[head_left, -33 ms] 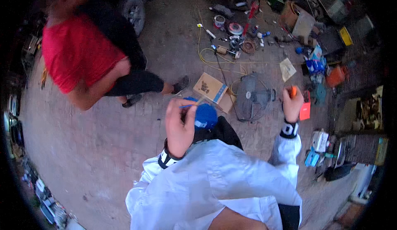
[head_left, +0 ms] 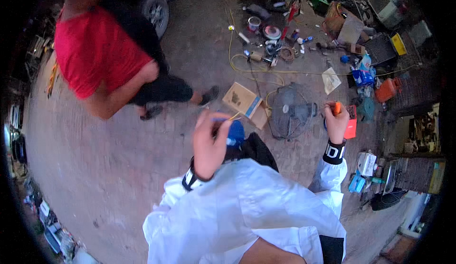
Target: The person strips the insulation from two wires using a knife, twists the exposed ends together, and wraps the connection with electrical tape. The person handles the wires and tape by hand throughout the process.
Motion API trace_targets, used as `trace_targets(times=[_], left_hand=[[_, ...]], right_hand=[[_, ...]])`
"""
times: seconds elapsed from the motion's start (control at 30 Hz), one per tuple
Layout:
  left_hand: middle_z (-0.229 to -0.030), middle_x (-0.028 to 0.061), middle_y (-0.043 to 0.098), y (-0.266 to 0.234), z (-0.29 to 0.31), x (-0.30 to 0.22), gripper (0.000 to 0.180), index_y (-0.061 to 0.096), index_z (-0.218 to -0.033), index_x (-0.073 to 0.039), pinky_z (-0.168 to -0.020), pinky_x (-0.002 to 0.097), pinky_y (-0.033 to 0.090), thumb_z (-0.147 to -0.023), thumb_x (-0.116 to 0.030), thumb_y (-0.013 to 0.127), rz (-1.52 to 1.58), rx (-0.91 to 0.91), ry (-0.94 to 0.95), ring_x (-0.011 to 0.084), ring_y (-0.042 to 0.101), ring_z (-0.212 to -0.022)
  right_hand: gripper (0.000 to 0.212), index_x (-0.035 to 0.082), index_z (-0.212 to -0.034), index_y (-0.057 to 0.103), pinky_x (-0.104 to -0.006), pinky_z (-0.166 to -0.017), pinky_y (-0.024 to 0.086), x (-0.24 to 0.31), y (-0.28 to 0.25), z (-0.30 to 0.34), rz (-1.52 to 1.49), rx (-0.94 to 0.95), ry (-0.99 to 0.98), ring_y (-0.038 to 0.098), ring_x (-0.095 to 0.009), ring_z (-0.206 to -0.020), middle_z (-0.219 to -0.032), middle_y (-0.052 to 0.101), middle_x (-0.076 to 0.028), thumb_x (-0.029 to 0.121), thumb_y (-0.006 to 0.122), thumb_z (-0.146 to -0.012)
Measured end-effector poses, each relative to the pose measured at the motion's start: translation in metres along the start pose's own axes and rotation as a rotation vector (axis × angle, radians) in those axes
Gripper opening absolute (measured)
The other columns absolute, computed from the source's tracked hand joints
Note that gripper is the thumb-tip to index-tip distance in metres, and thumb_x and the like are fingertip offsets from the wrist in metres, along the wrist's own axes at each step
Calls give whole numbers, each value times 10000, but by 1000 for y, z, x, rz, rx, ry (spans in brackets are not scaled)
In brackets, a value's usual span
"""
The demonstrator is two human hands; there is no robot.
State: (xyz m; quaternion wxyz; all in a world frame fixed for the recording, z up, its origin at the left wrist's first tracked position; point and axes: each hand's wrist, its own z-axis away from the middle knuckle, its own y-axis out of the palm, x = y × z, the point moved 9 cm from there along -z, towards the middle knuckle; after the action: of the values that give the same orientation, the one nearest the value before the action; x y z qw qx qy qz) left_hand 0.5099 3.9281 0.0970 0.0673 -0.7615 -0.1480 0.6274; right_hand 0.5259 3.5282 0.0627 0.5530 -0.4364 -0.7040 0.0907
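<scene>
My left hand (head_left: 209, 143) is closed in a pinch in front of my body. From its fingertips sticks a thin stick-like piece (head_left: 235, 116), yellowish at the tip and blue nearer the fingers; its kind is unclear. Out to the right, my right hand (head_left: 336, 124) is closed round a small orange object (head_left: 337, 107), mostly covered by the fingers. Behind that hand shows a red box-like item (head_left: 351, 124). Below my left hand, a blue rounded shape (head_left: 236, 133) sits beside black cloth, partly hidden.
A person in a red shirt (head_left: 102, 55) stands at the left. Ahead on the floor lie a cardboard box (head_left: 243, 99), a round fan (head_left: 287, 112), a yellow hose (head_left: 232, 50) and a paper sheet (head_left: 330, 80). Scattered parts and tools lie beyond, near a vehicle wheel (head_left: 156, 14).
My left hand has shifted slightly, and the thin piece's tip now looks yellower. The person in red has moved a little to the right. My right hand still holds the orange object.
</scene>
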Motion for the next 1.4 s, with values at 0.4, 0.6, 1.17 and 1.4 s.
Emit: trace_targets(times=[0.4,0.6,1.17,1.4], left_hand=[[-923,24,662,33,-4,20,89,657,-973,4,-659,191,455,-900,-33,624,527,262,-277,35,589,-762],[-697,-20,594,41,-1,15,110,640,-979,-3,-509,184,358,-883,-55,652,480,270,-260,20,470,-564],[-715,-7,595,50,4,17,105,598,-959,-15,-477,192,373,-892,-71,656,602,335,-332,37,499,-555],[-753,17,625,59,6,18,100,576,-976,-36,-444,181,353,-899,-56,636,578,387,-334,35,495,-536]], right_hand=[[308,-20,-708,538,-313,-514,381,50,78,63,-139,458,171,408,-134,-553,-588,502,-94,191,749,-785],[292,1,-895,559,-292,-612,423,116,77,59,-398,338,-81,509,-138,-696,-768,547,-78,226,729,-821],[616,22,-657,598,-248,-473,269,123,160,93,-952,709,318,411,-86,-505,-552,498,-1,531,376,-925],[601,6,-698,592,-251,-455,277,119,162,94,-944,613,300,411,-93,-483,-565,517,-24,520,375,-922]])
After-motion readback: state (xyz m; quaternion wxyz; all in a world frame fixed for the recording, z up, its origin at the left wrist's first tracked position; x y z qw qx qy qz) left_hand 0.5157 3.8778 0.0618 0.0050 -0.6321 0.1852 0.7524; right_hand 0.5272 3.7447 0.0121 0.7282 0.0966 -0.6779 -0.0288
